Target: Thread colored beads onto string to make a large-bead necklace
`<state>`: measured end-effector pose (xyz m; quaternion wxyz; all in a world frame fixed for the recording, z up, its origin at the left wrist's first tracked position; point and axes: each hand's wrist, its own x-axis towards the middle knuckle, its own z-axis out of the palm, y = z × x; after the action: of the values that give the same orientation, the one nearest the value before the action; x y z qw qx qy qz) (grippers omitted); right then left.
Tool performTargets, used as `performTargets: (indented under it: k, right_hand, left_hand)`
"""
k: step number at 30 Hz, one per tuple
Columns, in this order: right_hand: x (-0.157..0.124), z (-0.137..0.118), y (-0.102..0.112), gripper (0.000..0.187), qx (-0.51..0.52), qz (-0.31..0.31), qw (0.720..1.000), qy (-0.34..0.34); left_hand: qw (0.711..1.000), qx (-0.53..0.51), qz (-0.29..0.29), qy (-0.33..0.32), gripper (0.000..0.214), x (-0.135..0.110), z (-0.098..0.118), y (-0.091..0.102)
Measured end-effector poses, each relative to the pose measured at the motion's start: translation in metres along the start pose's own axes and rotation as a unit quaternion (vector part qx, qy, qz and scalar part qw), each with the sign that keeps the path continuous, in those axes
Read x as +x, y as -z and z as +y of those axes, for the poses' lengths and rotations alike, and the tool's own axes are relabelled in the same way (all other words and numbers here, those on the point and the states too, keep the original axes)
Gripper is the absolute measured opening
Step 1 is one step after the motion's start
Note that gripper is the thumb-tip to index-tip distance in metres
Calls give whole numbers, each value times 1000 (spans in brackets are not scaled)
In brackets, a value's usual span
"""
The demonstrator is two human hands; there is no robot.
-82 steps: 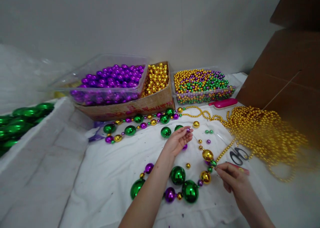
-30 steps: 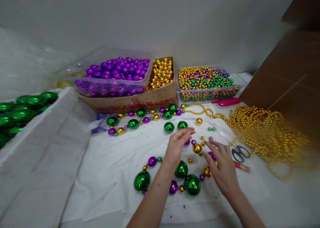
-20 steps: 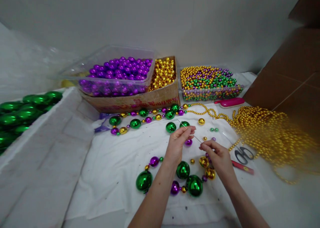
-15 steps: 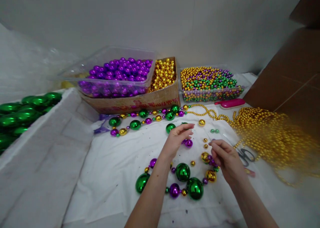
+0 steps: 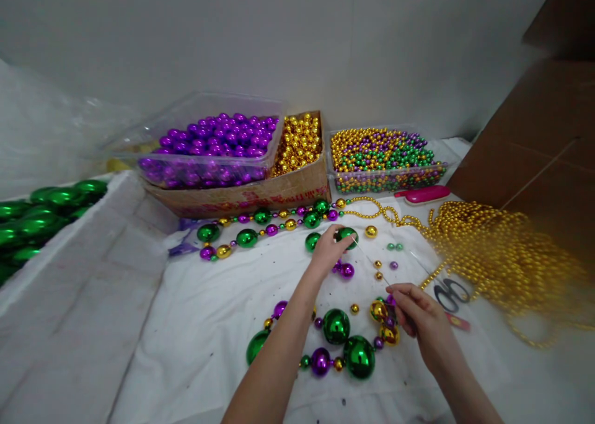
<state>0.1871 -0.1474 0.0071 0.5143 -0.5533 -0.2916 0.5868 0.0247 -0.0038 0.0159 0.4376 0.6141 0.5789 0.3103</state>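
Note:
My left hand is closed around a large shiny green bead, fingers on its left and near side. My right hand pinches a thin, straight needle, which slants up and left to the green bead. Whether its tip is inside the bead, I cannot tell. Below the hands lies a partial string of green, purple and gold beads, its right end close under my right fingers. Loose beads lie between my hands: purple ones, small gold ones and a small lilac one.
Behind stand a clear tub of purple beads, a cardboard box with gold beads and a clear bin of small mixed beads. A finished-looking necklace lies before them. Gold bead strands and scissors are at right.
My left hand has closed on the large green bead. My right hand has come slightly lower, and the needle now points to that bead. The whole view has shifted a little.

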Motion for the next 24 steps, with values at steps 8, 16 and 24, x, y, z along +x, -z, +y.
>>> performTargets:
  k: [8,16,24]
  right_hand:
    - [-21,0,3,50,-108,-6,994,-7]
    - [-30,0,-2,57,-135,6,991,-10]
    - [-31,-1,-2,54,-129,8,992,-3]
  left_hand:
    - [889,-451,-33,66,29,-33,-15,14]
    - [880,-471,-15,55,32,-40,-18,14]
    - [889,-457,5,33,37,-46,-16,14]
